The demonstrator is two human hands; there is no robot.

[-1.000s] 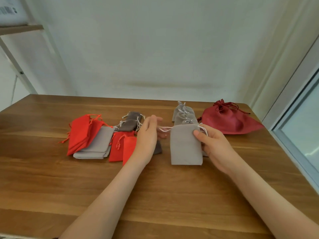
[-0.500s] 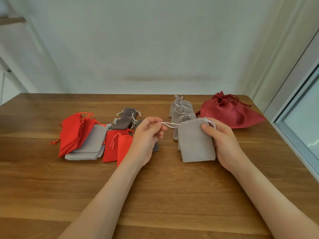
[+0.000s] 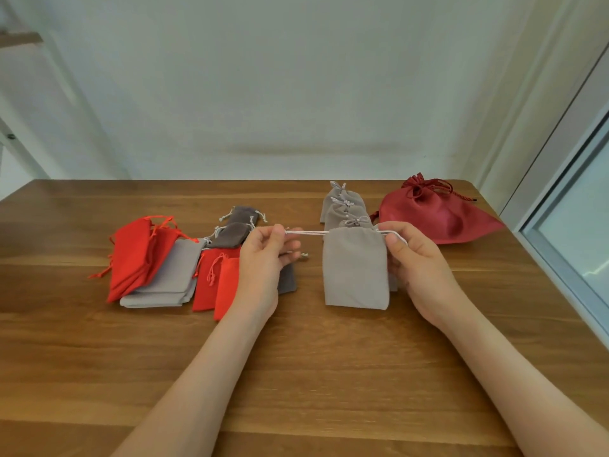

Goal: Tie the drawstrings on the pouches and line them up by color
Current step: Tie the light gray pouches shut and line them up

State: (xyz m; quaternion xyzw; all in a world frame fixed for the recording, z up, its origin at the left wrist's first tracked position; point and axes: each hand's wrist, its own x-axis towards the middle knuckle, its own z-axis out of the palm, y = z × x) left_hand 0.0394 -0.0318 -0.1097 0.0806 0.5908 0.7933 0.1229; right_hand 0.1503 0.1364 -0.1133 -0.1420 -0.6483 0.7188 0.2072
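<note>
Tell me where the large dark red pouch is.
In the head view, the large dark red pouch lies at the far right corner of the table, right of the tied light grey pouches and beyond the right hand.

The bench (image 3: 296, 374) is wood with visible grain and a smooth, low-sheen finish. The light grey pouch (image 3: 355, 268) is soft matt cloth with a velvety nap, and its drawstring (image 3: 309, 232) is a thin pale cord. The bright red pouches (image 3: 131, 255), dark grey pouches (image 3: 232, 235) and tied grey pouches (image 3: 342, 206) look like the same matt fabric, while the large dark red bag (image 3: 435, 219) is a smoother cloth with a faint satin shine and a twisted cord at its neck.
</note>
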